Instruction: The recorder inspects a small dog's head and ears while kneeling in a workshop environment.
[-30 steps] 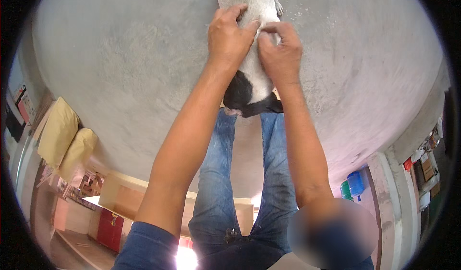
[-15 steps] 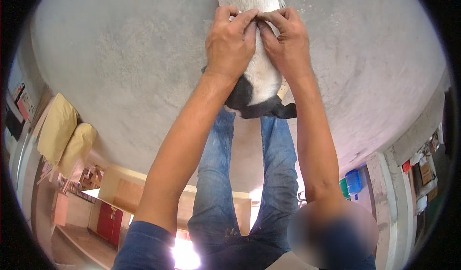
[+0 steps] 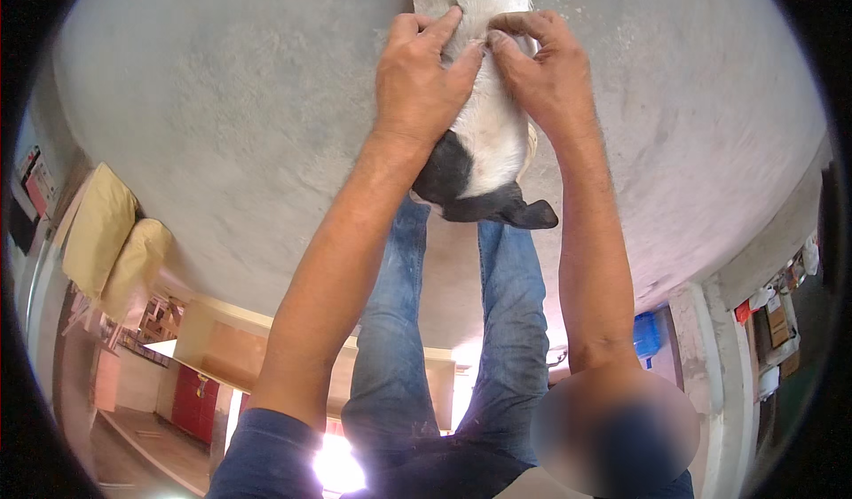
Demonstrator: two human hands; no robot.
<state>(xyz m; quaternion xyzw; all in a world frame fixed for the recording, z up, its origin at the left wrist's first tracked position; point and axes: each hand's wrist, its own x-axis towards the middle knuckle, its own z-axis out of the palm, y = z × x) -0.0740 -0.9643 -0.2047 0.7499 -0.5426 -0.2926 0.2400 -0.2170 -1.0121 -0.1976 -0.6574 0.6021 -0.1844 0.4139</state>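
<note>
A white dog with black patches [image 3: 499, 149] is between my arms, its back running up to the top edge. Its black-marked head and ear hang toward my jeans. My left hand [image 3: 422, 78] rests on the dog's back, index finger and thumb spread apart on the short white fur. Beside it, my right hand [image 3: 548, 69] has thumb and index fingertip brought together against the coat. Whatever may be pinched there is too small to make out. The dog's legs and muzzle are hidden.
Grey concrete floor [image 3: 266, 82] surrounds the dog. Yellowish sacks [image 3: 99, 233] stand at the left, above a red cabinet [image 3: 189, 401]. A blue container [image 3: 647, 335] is at the lower right, with assorted items on a shelf [image 3: 781, 330] farther right.
My hands have moved apart; their fingertips met over the fur before. The left finger and thumb have spread, and the right hand has shifted slightly right. The dog appears slightly lower and right.
</note>
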